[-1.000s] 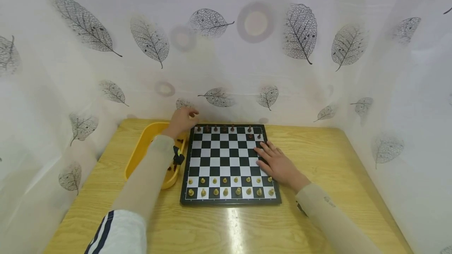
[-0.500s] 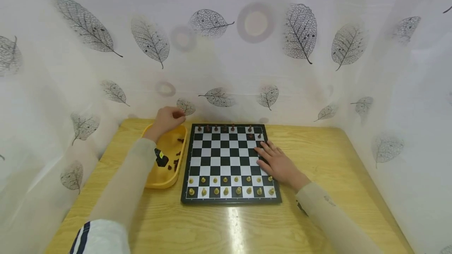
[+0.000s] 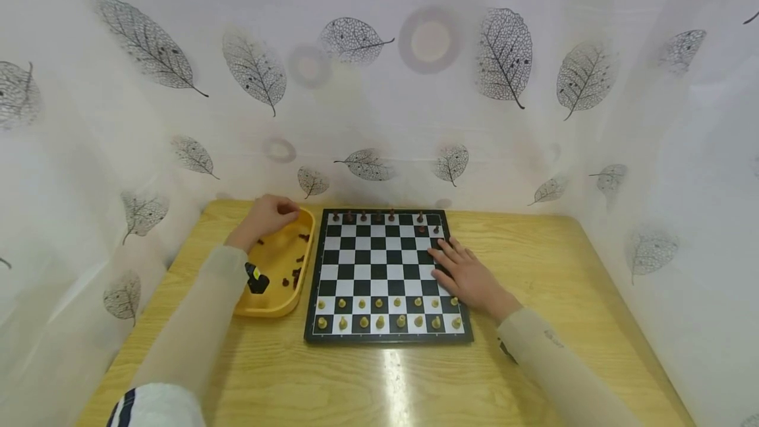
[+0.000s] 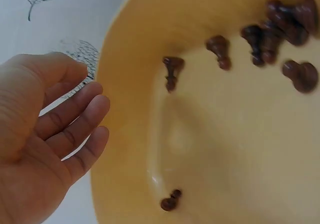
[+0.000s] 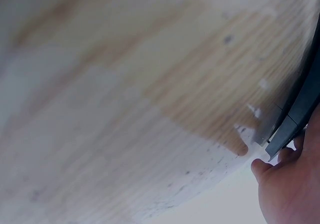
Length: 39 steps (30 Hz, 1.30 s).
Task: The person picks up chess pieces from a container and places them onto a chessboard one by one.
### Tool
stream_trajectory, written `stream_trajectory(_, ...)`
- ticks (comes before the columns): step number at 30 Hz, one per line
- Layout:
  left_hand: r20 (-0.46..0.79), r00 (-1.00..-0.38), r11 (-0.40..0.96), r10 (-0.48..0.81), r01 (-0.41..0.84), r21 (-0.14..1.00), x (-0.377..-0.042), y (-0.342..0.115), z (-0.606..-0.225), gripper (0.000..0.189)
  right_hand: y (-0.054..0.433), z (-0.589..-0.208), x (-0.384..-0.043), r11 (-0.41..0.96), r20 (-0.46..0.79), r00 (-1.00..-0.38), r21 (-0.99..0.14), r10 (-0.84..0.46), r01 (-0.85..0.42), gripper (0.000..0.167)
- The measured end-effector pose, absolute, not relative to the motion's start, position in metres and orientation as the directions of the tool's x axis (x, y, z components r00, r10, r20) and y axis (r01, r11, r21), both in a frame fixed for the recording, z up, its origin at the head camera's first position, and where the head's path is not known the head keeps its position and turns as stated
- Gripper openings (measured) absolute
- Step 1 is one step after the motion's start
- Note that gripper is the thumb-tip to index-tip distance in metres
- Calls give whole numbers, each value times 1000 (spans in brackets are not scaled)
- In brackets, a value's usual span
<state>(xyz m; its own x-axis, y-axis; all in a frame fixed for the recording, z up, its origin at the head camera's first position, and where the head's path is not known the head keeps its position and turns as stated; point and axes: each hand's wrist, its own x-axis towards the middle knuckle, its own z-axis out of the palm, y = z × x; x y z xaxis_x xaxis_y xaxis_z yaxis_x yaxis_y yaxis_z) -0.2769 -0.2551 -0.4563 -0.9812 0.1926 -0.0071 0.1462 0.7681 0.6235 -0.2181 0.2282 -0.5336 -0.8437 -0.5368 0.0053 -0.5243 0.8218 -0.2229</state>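
Observation:
My left hand (image 3: 268, 216) hovers at the far end of the yellow tray (image 3: 265, 312). In the left wrist view its fingers (image 4: 82, 119) are loosely bent, with nothing between them. Inside the tray lie several dark red-brown chess pieces, among them a chess pawn (image 4: 218, 52) on its side. My right hand (image 3: 468, 282) rests with spread fingers on the right edge of the chessboard (image 3: 377, 272). Light yellow pieces (image 3: 380, 323) fill the board's two near rows. Several dark pieces (image 3: 364, 216) stand along the far row, and two more (image 3: 421, 229) are in front at the right.
Both the tray and the board lie on a light wooden table (image 3: 344, 387). A whitish curtain (image 3: 379, 111) with a leaf print encloses the table's back and sides. The board's left edge runs close beside the tray.
My left hand has moved left and down, from beside the board's far left corner to over the tray's far end. More of the tray's inside shows. My right hand has stayed put.

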Motion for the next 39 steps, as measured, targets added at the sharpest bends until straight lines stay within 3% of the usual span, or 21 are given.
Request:
stream_trajectory(13,-136,-975,778,175,52,626,-270,-264,-480,28,228,-536,-219,825,-4,-846,-223,-534,-520,64)
stream_trajectory(26,-139,-963,792,229,101,602,-273,-265,-503,27,227,-535,-217,822,-5,-846,-239,-533,-516,63)
stream_trajectory(39,-141,-969,806,205,85,586,-272,-255,-504,25,227,-535,-218,826,-7,-848,-234,-529,-513,64)
